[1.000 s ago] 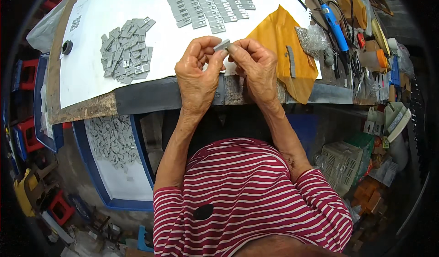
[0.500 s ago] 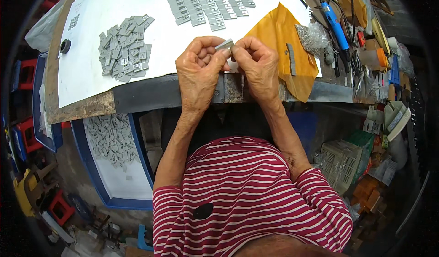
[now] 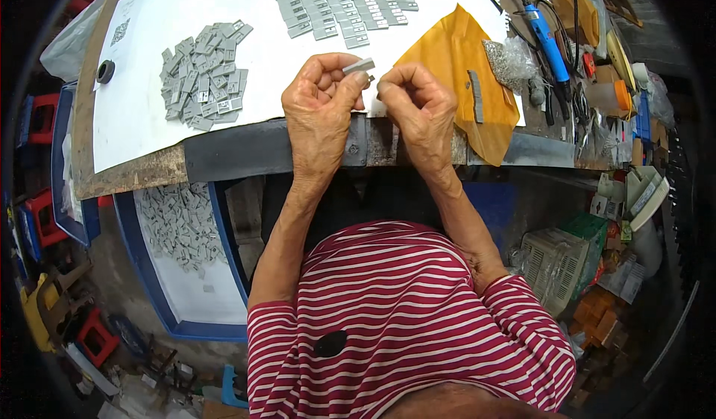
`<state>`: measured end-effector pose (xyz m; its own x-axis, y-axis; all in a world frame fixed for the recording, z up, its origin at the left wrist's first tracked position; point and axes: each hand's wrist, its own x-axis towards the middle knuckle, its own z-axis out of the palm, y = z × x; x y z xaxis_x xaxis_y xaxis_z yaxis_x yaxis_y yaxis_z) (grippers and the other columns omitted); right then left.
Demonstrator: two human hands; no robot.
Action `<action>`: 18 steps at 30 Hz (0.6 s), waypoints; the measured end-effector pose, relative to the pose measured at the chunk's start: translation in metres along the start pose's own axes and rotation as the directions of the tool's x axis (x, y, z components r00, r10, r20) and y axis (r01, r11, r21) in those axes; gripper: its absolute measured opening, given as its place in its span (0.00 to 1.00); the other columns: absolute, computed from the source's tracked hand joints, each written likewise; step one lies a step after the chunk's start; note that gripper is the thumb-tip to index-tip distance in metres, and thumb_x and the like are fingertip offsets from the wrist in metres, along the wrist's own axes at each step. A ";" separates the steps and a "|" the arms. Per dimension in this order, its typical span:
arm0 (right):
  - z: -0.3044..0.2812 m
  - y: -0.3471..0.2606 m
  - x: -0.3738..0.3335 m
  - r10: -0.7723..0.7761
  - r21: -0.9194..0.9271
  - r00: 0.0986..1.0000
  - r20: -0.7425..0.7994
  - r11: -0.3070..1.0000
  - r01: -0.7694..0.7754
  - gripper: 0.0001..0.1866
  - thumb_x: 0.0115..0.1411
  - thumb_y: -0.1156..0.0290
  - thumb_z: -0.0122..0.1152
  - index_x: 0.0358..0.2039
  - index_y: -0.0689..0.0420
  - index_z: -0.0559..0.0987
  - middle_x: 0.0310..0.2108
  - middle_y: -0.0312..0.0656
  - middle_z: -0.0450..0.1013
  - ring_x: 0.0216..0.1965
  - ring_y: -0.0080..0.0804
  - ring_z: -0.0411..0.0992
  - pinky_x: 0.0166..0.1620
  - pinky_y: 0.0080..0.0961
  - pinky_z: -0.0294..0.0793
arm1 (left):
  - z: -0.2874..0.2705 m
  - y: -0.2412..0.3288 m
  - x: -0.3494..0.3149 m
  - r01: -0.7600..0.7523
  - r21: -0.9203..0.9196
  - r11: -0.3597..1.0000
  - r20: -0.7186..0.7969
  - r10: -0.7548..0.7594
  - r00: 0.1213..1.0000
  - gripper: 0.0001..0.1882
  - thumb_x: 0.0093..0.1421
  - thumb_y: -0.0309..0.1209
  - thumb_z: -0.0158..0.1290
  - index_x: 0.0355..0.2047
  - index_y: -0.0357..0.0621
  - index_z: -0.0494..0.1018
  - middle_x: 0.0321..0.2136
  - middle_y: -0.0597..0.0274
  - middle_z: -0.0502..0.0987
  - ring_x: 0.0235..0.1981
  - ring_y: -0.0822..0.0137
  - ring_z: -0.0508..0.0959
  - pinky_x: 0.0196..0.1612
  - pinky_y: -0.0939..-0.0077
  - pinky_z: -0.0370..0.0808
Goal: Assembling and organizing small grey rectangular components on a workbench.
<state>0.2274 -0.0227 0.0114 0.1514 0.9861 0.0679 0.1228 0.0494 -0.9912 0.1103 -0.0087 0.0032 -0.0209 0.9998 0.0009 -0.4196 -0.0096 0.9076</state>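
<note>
My left hand [image 3: 321,109] pinches a small flat grey rectangular piece [image 3: 359,66] between thumb and fingers, just above the table's near edge. A short gap to the right, my right hand [image 3: 419,109] has thumb and forefinger pressed together; what they hold, if anything, is too small to make out. Left of the hands lies a loose heap of similar grey pieces [image 3: 205,76] on a white sheet [image 3: 134,124]. Beyond the hands, more grey pieces [image 3: 324,8] lie in overlapping rows. A strip of grey pieces [image 3: 476,97] rests on the orange-yellow paper [image 3: 440,53] by my right hand.
A clear bag of tiny metal parts [image 3: 506,64] sits on the paper's right side. Farther right are a blue pen-shaped electric tool [image 3: 547,42], cables and an orange-lidded jar [image 3: 622,94]. Below the table's left side, a blue tray [image 3: 160,311] holds many grey pieces.
My right hand has come away from the grey piece, leaving a gap. My left hand has shifted slightly left, still holding the piece, which now shows more fully.
</note>
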 end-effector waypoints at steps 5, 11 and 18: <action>-0.004 -0.002 0.004 0.099 0.130 0.993 0.065 0.986 -0.106 0.05 0.52 0.75 0.56 0.26 0.65 0.74 0.17 0.28 0.66 0.18 0.10 0.60 0.21 0.10 0.59 | -0.004 0.004 -0.001 0.010 0.128 0.992 0.062 -0.018 0.998 0.10 0.53 0.21 0.53 0.36 0.32 0.69 0.23 0.64 0.73 0.21 0.81 0.69 0.24 0.93 0.67; -0.010 0.004 0.007 0.123 0.193 0.976 0.182 0.968 -0.158 0.07 0.54 0.72 0.57 0.27 0.64 0.74 0.17 0.29 0.66 0.16 0.11 0.59 0.19 0.09 0.57 | -0.006 0.004 0.000 0.026 0.158 0.987 0.084 -0.039 0.996 0.09 0.53 0.22 0.53 0.35 0.32 0.70 0.22 0.64 0.73 0.20 0.81 0.69 0.23 0.93 0.66; -0.017 -0.001 0.009 0.186 0.166 0.945 0.270 0.957 -0.236 0.07 0.54 0.73 0.56 0.27 0.64 0.74 0.17 0.31 0.67 0.15 0.12 0.60 0.18 0.09 0.56 | -0.007 0.004 0.000 0.081 0.181 0.980 0.096 -0.100 0.990 0.09 0.53 0.22 0.52 0.35 0.31 0.69 0.21 0.62 0.73 0.19 0.80 0.70 0.23 0.91 0.66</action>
<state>0.2452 -0.0164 0.0148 -0.0990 0.9835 -0.1513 -0.0809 -0.1595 -0.9839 0.1022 -0.0086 0.0044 0.1084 0.9929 -0.0495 -0.2485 0.0753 0.9657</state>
